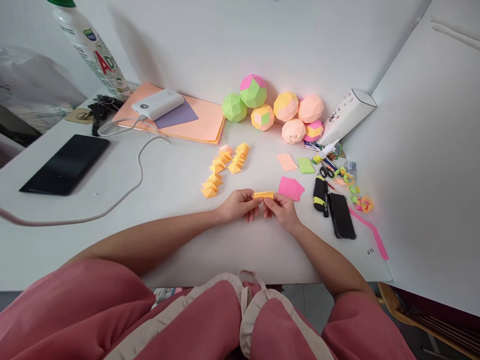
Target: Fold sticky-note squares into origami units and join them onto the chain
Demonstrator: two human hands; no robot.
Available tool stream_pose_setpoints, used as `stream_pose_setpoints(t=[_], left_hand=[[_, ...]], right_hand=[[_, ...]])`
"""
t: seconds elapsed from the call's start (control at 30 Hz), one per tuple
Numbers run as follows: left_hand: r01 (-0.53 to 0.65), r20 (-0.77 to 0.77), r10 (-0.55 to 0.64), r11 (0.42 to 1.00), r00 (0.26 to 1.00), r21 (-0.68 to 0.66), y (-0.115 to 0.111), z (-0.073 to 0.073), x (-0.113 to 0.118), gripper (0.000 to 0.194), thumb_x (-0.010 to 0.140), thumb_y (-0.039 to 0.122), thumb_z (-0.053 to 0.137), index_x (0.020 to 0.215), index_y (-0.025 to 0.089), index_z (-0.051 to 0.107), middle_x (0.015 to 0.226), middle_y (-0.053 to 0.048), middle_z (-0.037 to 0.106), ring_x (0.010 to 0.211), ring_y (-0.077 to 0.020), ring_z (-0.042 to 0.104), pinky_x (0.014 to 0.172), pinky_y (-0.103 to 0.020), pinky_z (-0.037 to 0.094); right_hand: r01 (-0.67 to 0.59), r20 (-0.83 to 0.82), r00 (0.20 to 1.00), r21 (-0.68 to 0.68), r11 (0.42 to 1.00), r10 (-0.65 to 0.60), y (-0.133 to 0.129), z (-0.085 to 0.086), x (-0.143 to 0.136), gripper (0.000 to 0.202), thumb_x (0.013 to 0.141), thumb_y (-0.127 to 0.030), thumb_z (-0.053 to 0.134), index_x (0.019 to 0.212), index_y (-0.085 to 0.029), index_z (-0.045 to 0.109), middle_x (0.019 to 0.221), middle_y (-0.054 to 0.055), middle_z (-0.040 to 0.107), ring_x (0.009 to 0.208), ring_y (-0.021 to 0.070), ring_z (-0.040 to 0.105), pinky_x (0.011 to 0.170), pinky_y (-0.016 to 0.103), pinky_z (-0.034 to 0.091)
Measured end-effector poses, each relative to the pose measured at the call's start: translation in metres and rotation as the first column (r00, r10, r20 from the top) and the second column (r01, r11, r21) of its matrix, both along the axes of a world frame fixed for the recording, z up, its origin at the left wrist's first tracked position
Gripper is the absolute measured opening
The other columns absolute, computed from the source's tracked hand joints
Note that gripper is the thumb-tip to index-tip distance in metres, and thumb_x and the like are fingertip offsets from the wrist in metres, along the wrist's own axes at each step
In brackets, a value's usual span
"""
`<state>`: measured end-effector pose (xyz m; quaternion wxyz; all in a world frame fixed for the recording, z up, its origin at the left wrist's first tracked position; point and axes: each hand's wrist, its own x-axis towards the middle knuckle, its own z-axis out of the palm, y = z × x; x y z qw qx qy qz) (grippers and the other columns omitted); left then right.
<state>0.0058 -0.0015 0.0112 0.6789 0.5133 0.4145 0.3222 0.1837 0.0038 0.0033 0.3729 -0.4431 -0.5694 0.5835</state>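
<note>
Between my two hands is a small folded yellow-orange paper [263,195], held level above the white table. My left hand [240,204] pinches its left end with thumb and fingers. At the right end, my right hand [282,209] grips it the same way, close to a stack of pink paper squares [291,188]. Folded orange paper pieces [217,172] stand in rows on the table beyond my left hand. Peach paper squares [287,162] and green paper squares [305,165] lie past the pink ones.
Several paper balls [285,106] rest against the wall. At right are a black phone [342,216], a cutter [319,193], scissors [326,172] and paper scraps. A tablet [65,164], cable, power bank [158,104] and bottle [92,52] are at left.
</note>
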Motion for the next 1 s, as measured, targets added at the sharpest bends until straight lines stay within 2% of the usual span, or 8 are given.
stream_pose_setpoints(t=[0.43,1.0], left_hand=[[0.009,-0.003,-0.009,1.0,1.0,-0.001,-0.0007,-0.001,-0.0011,0.04,0.075,0.052,0.059,0.067,0.016,0.044,0.056,0.001,0.061,0.041,-0.0083,0.054,0.038,-0.02,0.043],[0.034,0.003,-0.034,0.999,0.999,-0.001,-0.0004,-0.0023,-0.0008,0.041,0.078,0.055,0.055,0.069,0.016,0.045,0.051,0.002,0.06,0.037,-0.0075,0.052,0.035,-0.018,0.04]], right_hand=[[-0.009,-0.03,0.999,0.012,1.0,0.009,-0.0008,-0.0001,-0.0001,0.027,0.078,-0.04,0.062,0.067,-0.015,0.057,0.062,-0.001,0.059,0.044,0.0089,0.055,0.043,0.022,0.042],[-0.009,-0.007,1.0,0.02,1.0,0.009,-0.0011,-0.0003,0.0004,0.03,0.076,-0.045,0.062,0.068,-0.016,0.058,0.061,0.0,0.06,0.045,0.0095,0.054,0.043,0.024,0.043]])
